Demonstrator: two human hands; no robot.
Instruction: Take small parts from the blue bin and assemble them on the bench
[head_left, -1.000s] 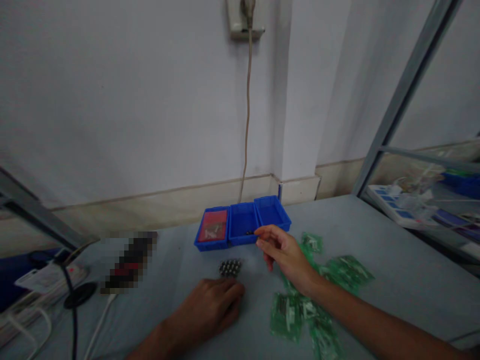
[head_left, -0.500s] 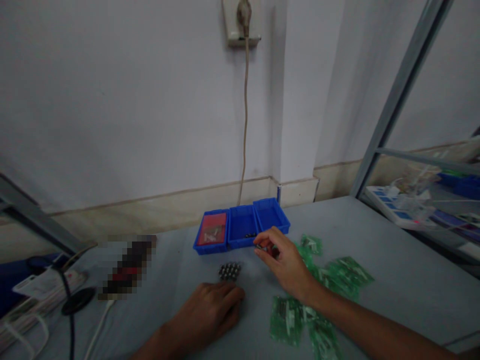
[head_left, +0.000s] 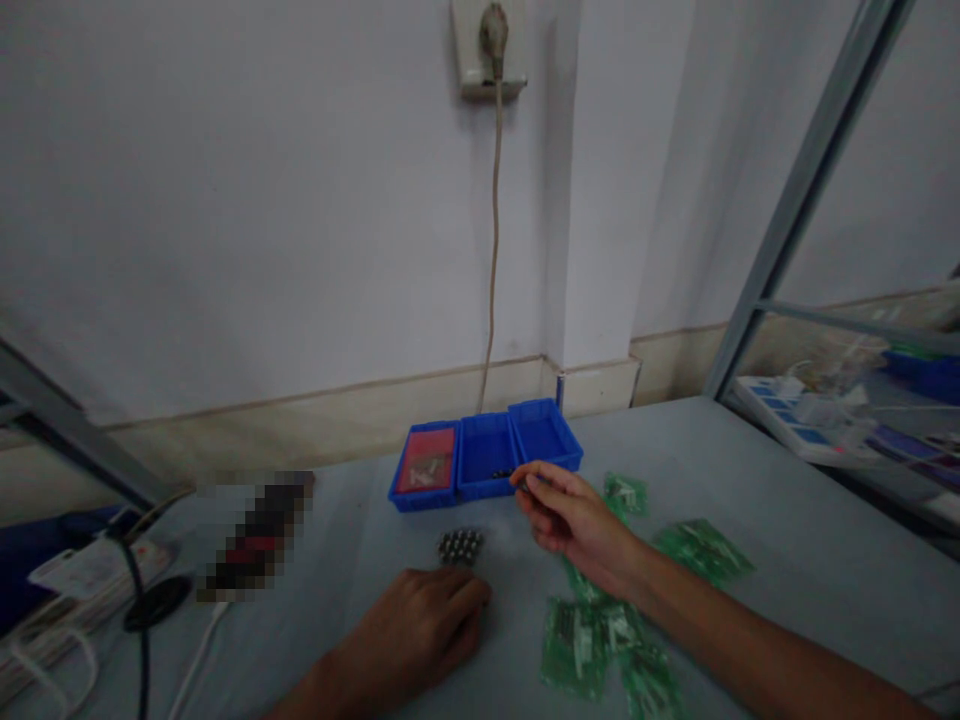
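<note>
My right hand (head_left: 570, 515) is at the front of the joined blue trays, pinching a small dark metal piece (head_left: 523, 484) between thumb and fingertips. Close to it, a few small dark parts (head_left: 502, 473) lie in the middle blue tray (head_left: 486, 440). My left hand (head_left: 420, 625) rests on the table with its fingers curled; their tips are hidden. Just beyond its knuckles sits a tight cluster of small dark parts with shiny ends (head_left: 460, 546). Green plastic packets (head_left: 574, 645) lie beneath and around my right forearm.
The left blue tray (head_left: 401, 485) holds a red sheet and a small clear bag; the right blue tray (head_left: 538, 432) adjoins the wall side. A pixelated object (head_left: 255, 535) with a white cable lies at left. A power strip (head_left: 795, 425) is at far right.
My right hand has turned, its fingers curling further around the small piece near the middle tray. My left hand stays in place. The view has shifted slightly.
</note>
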